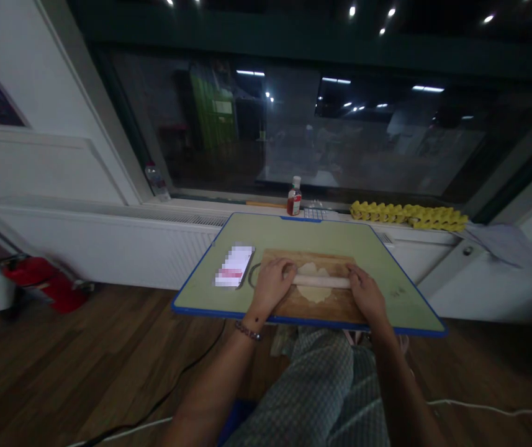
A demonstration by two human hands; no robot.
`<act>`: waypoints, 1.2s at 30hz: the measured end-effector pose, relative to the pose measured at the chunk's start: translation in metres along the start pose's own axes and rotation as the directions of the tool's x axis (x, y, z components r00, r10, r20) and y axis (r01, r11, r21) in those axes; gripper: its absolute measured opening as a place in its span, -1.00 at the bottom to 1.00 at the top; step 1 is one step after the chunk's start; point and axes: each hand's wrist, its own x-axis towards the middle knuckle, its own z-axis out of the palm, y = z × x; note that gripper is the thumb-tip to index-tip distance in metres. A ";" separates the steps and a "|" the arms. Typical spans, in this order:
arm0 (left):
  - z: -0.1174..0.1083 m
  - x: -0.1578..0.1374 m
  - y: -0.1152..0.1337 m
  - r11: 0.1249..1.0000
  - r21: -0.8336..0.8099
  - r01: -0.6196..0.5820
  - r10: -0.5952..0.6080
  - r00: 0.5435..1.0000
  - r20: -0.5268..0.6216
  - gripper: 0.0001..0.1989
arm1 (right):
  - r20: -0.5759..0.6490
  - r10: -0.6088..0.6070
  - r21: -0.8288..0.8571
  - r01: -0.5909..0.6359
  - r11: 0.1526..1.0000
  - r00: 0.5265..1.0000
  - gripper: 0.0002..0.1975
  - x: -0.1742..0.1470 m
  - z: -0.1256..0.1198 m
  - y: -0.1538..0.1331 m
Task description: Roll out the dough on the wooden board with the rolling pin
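Observation:
A pale rolling pin [322,282] lies across a flat, uneven-edged sheet of dough [315,294] on a wooden board [288,307]. My left hand [272,284] is closed round the pin's left end, and a dark beaded bracelet circles that wrist. At the other end my right hand [367,292] grips the pin with its fingers curled over. Dough shows on both the far and near sides of the pin. The exact hold of each palm is hidden under the fingers.
The board rests on a green table [340,231] with a blue rim. Left of it lies a lit phone [235,266]. On the windowsill stand a sauce bottle [294,196], a yellow egg tray [408,215] and a clear bottle [157,181]. A red fire extinguisher [51,282] is on the floor.

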 end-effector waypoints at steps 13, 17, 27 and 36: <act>0.002 0.005 0.002 0.998 -0.021 0.051 -0.050 0.998 0.049 -0.79 | 0.009 -0.004 -0.025 0.004 1.000 1.000 -0.51 -0.002 -0.010 -0.007; 0.001 0.003 0.001 0.999 -0.020 0.030 -0.030 0.999 0.025 -0.80 | 0.002 -0.017 -0.020 0.017 1.000 1.000 -0.50 -0.002 -0.009 -0.008; -0.001 0.003 -0.003 0.999 -0.033 0.017 -0.016 1.000 0.022 -0.81 | -0.011 -0.005 -0.040 0.005 0.999 1.000 -0.54 -0.003 -0.007 -0.014; 0.002 0.004 -0.008 0.999 -0.038 0.009 -0.008 1.000 0.027 -0.81 | -0.010 -0.024 -0.034 0.023 0.999 1.000 -0.54 -0.002 -0.004 -0.009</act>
